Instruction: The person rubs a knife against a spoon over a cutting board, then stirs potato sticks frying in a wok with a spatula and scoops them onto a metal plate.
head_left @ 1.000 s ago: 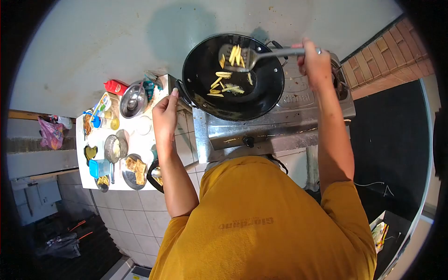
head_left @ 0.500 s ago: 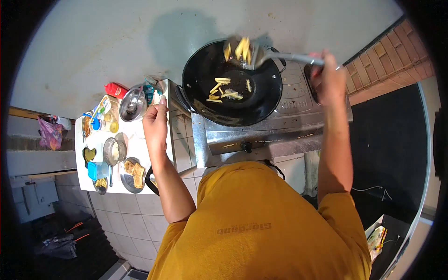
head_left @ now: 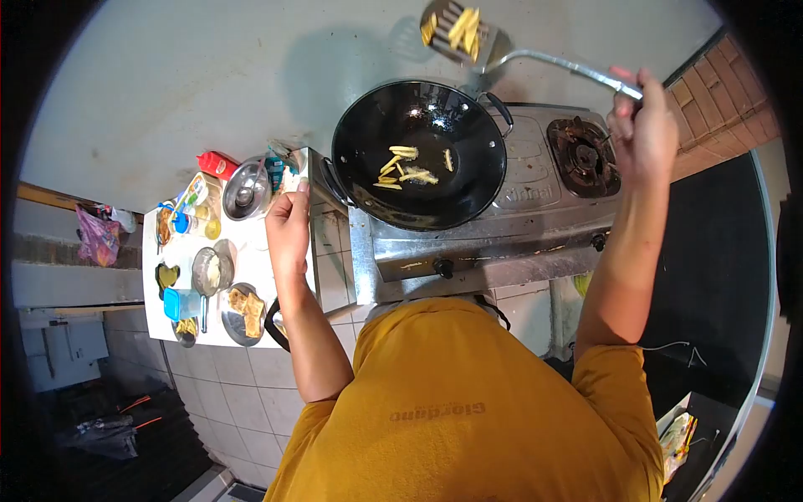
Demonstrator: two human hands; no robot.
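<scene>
My right hand (head_left: 642,125) is closed round the handle of a metal slotted spatula (head_left: 492,48), raised above the far rim of the wok. Several fries (head_left: 464,32) lie on its blade. The black wok (head_left: 456,197) sits on the left side of the stove, and more fries (head_left: 403,170) are in its bottom. My left hand (head_left: 289,219) is apart from the wok, left of its handle (head_left: 335,181). Its fingers are curled with the thumb up, and nothing shows in them.
A bare burner (head_left: 583,157) is on the stove (head_left: 527,171) at the right. The white table (head_left: 242,280) at the left bears a steel bowl (head_left: 248,191), a red bottle (head_left: 217,165), a small pan (head_left: 209,269) and a plate of fried food (head_left: 245,314). A brick wall (head_left: 711,109) stands at the right.
The spatula with its fries has risen out of the wok, up and away, and my right hand has moved up and right. My left hand has let go of the wok's handle and moved left.
</scene>
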